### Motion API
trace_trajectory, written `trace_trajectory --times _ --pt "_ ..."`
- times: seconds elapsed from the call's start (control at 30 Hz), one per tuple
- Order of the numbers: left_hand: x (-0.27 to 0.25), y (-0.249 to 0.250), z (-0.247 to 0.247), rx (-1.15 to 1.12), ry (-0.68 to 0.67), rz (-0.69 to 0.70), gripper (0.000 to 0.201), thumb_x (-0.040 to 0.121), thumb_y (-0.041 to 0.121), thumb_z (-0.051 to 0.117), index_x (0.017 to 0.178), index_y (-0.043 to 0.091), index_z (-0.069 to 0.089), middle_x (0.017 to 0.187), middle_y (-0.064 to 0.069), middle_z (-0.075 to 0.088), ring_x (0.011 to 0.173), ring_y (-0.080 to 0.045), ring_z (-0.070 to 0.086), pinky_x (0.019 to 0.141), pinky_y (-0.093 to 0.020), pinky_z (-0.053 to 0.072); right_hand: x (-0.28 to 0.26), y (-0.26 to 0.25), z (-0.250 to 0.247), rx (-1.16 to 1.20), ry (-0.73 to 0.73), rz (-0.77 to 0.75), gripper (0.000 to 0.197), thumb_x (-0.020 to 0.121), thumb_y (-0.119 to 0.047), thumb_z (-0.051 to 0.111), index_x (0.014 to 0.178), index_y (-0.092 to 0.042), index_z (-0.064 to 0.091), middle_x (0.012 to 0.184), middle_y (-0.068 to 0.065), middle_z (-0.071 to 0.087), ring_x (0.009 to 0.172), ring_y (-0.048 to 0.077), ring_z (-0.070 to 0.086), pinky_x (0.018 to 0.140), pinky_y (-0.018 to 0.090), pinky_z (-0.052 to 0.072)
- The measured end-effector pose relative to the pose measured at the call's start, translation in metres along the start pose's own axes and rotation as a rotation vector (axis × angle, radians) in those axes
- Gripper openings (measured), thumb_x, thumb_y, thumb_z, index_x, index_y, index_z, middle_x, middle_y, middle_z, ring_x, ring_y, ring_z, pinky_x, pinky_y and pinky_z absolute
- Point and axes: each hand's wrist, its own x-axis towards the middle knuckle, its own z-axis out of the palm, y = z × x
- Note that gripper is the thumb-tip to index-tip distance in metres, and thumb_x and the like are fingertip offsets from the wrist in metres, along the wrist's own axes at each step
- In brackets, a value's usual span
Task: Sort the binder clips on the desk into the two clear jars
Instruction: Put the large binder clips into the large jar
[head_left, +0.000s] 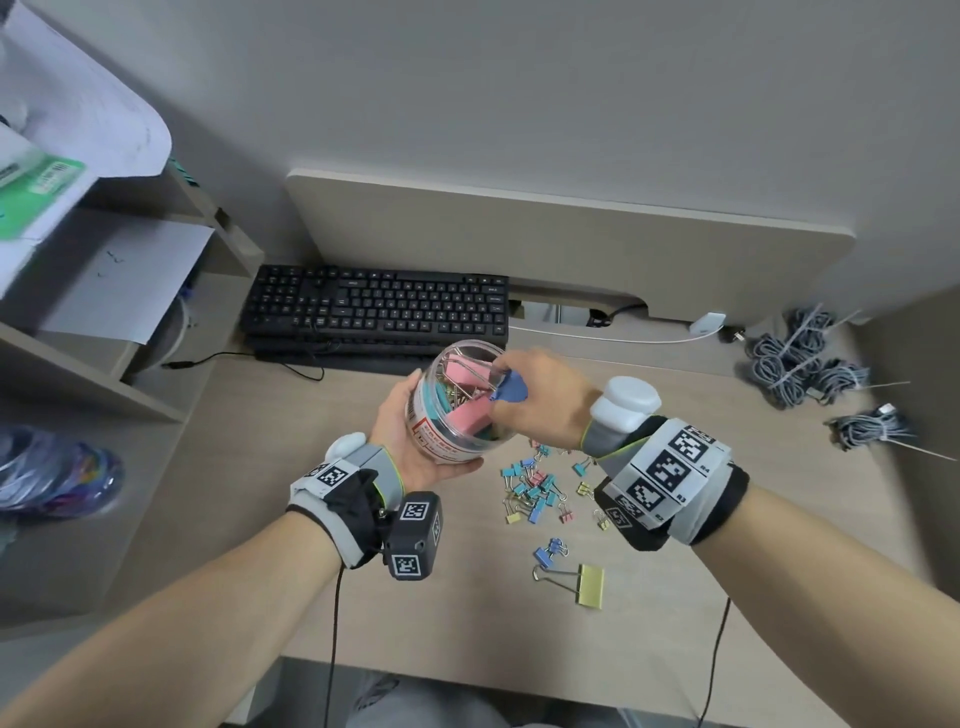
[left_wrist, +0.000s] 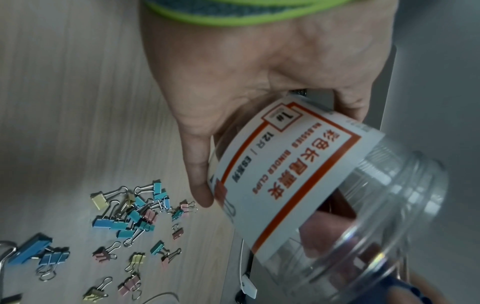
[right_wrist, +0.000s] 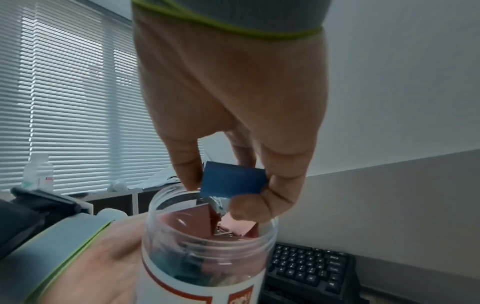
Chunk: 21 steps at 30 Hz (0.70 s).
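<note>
My left hand (head_left: 400, 426) grips a clear jar (head_left: 457, 410) with a white and red label (left_wrist: 283, 174), lifted above the desk and tilted. Large pink and teal clips lie inside it. My right hand (head_left: 524, 395) pinches a large blue binder clip (head_left: 511, 388) at the jar's mouth (right_wrist: 210, 205); the blue clip (right_wrist: 233, 178) sits between thumb and fingers just over the rim. Several small clips (head_left: 535, 488) in blue, pink, yellow and teal lie scattered on the desk (head_left: 467, 613) below. A large yellow clip (head_left: 589, 584) lies nearer me. A second jar is not in sight.
A black keyboard (head_left: 379, 306) lies behind the jar. Shelves with papers (head_left: 119, 280) stand at the left. Bundled grey cables (head_left: 810, 358) and a white charger (head_left: 707, 323) sit at the back right. A colourful bag (head_left: 57, 473) lies at the left edge.
</note>
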Motion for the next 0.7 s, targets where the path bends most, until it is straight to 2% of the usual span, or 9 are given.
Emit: trace_trajectory --times 0.1,0.13,0.27,0.37,0.43,0.53,0.6,0.7 --pt "0.001 0.002 0.000 -0.002 0.006 0.013 0.075 0.084 0.071 0.045 0.132 0.016 0.064 0.130 -0.021 0.066 0.123 -0.042 0.059 0.104 -0.057 0.043 -0.001 0.004 -0.008 -0.017 0.015 0.018 0.027 0.082 -0.036 0.065 0.105 -0.021 0.065 0.094 0.001 0.066 0.081 0.019 0.058 0.059 0.025 0.041" --pt "0.001 0.002 0.000 -0.004 0.010 0.017 0.075 0.085 0.071 0.046 0.132 0.016 0.065 0.130 -0.021 0.066 0.122 -0.042 0.059 0.105 -0.057 0.043 -0.001 0.006 -0.010 -0.019 0.017 0.020 0.027 0.082 -0.036 0.065 0.105 -0.022 0.065 0.093 0.001 0.066 0.081 0.019 0.059 0.060 0.025 0.042" --pt "0.001 0.002 -0.002 0.003 0.008 0.023 0.074 0.084 0.071 0.046 0.130 0.016 0.066 0.129 -0.021 0.067 0.120 -0.042 0.061 0.103 -0.057 0.045 -0.001 0.010 -0.017 -0.129 0.040 -0.016 0.037 0.083 -0.028 0.064 0.120 -0.021 0.061 0.106 0.007 0.062 0.098 0.024 0.055 0.076 0.030 0.042" --pt "0.000 0.001 -0.002 0.017 -0.003 0.018 0.075 0.083 0.072 0.048 0.131 0.017 0.066 0.127 -0.020 0.068 0.118 -0.041 0.063 0.101 -0.057 0.048 -0.004 0.008 -0.022 -0.088 0.043 0.029 0.046 0.084 -0.040 0.064 0.125 -0.020 0.056 0.105 0.005 0.067 0.097 0.024 0.061 0.081 0.036 0.051" --pt "0.000 0.001 -0.003 0.012 0.004 0.024 0.075 0.083 0.072 0.048 0.130 0.016 0.066 0.126 -0.020 0.069 0.118 -0.041 0.063 0.101 -0.057 0.048 -0.005 0.006 -0.024 -0.051 0.061 0.036 0.048 0.082 -0.050 0.062 0.120 -0.021 0.054 0.098 0.001 0.066 0.091 0.022 0.061 0.076 0.035 0.052" --pt "-0.001 0.002 -0.003 0.005 0.005 0.024 0.075 0.084 0.072 0.047 0.130 0.016 0.066 0.126 -0.021 0.069 0.118 -0.041 0.063 0.099 -0.056 0.049 -0.005 0.003 -0.027 -0.047 0.135 0.006 0.045 0.079 -0.056 0.062 0.104 -0.021 0.050 0.086 -0.007 0.057 0.080 0.015 0.055 0.061 0.027 0.041" --pt "-0.002 0.003 -0.003 0.006 0.006 0.025 0.074 0.084 0.071 0.047 0.130 0.017 0.066 0.126 -0.020 0.069 0.118 -0.041 0.063 0.097 -0.055 0.050 -0.004 0.003 -0.031 -0.033 0.191 0.003 0.044 0.078 -0.049 0.068 0.106 -0.021 0.047 0.085 -0.007 0.053 0.076 0.013 0.051 0.060 0.025 0.035" --pt "-0.004 0.004 -0.003 0.001 0.023 0.042 0.071 0.085 0.070 0.047 0.128 0.018 0.067 0.124 -0.018 0.070 0.115 -0.040 0.064 0.093 -0.056 0.051 -0.002 0.004 -0.038 -0.008 0.233 0.032 0.047 0.075 -0.034 0.074 0.108 -0.019 0.044 0.092 -0.003 0.053 0.079 0.018 0.050 0.066 0.025 0.035"
